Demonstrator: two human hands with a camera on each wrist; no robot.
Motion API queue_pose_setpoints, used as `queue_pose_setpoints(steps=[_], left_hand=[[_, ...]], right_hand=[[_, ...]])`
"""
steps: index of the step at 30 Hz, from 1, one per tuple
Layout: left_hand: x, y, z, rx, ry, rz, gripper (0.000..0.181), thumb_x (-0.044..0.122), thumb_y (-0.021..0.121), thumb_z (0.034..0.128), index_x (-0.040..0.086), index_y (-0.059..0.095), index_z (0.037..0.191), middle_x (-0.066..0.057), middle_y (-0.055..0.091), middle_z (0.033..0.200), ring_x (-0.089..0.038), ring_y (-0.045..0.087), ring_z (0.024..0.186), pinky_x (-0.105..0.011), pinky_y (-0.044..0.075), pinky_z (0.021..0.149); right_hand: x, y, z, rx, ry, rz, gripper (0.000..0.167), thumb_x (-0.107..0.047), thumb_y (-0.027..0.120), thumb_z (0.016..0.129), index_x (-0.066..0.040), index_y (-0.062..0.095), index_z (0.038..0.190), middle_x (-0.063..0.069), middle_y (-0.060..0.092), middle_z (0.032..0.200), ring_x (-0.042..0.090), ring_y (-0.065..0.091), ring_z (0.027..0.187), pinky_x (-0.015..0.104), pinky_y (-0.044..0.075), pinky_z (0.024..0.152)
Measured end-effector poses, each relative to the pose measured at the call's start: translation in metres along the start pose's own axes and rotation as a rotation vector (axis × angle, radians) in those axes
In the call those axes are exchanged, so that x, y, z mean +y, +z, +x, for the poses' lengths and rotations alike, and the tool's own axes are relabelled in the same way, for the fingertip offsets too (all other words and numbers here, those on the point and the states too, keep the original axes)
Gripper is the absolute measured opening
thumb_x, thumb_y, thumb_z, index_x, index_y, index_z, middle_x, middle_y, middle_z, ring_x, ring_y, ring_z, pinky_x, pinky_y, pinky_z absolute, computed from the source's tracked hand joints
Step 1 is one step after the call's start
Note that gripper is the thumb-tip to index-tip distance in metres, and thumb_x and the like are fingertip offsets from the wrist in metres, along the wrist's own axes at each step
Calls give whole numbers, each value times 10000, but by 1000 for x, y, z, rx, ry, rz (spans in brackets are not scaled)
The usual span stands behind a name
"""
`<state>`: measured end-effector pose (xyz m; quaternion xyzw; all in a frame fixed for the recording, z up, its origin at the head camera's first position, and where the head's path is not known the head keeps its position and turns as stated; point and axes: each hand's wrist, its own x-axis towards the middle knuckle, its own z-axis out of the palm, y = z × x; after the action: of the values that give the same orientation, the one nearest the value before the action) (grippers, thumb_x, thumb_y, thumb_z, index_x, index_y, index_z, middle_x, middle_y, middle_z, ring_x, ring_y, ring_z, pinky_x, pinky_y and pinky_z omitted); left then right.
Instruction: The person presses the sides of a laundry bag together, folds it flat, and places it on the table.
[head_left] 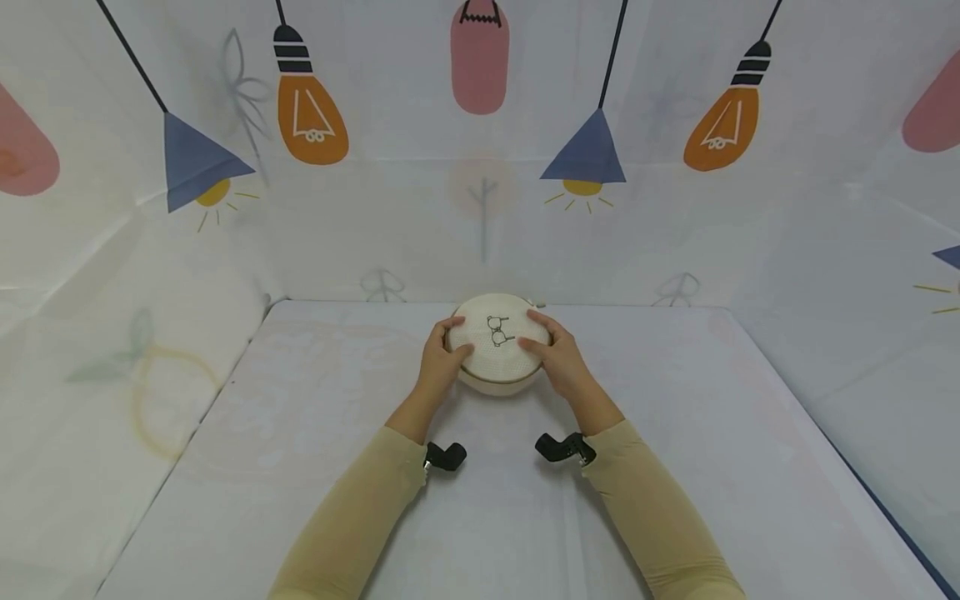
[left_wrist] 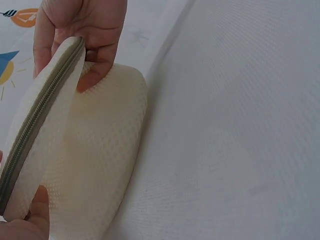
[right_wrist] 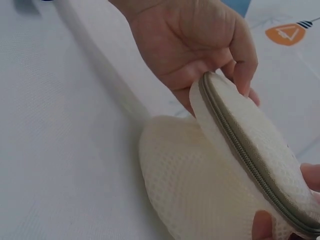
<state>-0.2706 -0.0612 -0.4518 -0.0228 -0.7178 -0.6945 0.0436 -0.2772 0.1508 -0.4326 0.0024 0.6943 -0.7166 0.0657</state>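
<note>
A round cream mesh pouch [head_left: 498,367] with a dark line drawing on its top is held between both hands. The left hand [head_left: 442,358] grips its left edge, thumb on top; in the left wrist view that hand [left_wrist: 30,222] is at the lower left. On the opposite edge, the right hand [head_left: 564,358] pinches the rim; its thumb and a fingertip [right_wrist: 262,226] show at the lower right of the right wrist view. A grey-green zipper [left_wrist: 37,117] runs round the rim, and the softer mesh body [right_wrist: 185,170] hangs below it.
The pouch is near the far edge of a white-covered table [head_left: 330,350]. Behind stands a white cloth backdrop [head_left: 405,217] printed with lamps and bulbs. Black wrist mounts [head_left: 447,457] stick inward from both beige sleeves [head_left: 352,517].
</note>
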Motion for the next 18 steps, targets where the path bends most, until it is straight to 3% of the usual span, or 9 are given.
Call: queue_pose_setpoints(steps=[5,11,18], left_hand=[[-2,1,0,-4,-38,31,518,25,631,899,88,504,1397,-95,368,1577,-219,246,1498,-358,191,1218],[-3,1,-2,-2,-93,79,511,58,619,882,81,521,1382,-118,354,1587,-247,222,1508,-380,168,1224],[-5,2,-1,4,-140,123,510,73,620,872,88,538,1375,-126,364,1582,-263,220,1508,-390,165,1224]], right_hand=[[2,-1,0,4,38,-28,659,-59,672,956,-160,393,1544,64,228,1642,257,402,1403,366,442,1067],[4,-2,0,1,79,-54,652,-60,680,949,-170,412,1533,45,173,1662,243,312,1465,383,376,1134],[9,-2,1,-21,83,-46,665,-54,679,948,-135,392,1541,70,147,1668,260,289,1477,381,358,1145]])
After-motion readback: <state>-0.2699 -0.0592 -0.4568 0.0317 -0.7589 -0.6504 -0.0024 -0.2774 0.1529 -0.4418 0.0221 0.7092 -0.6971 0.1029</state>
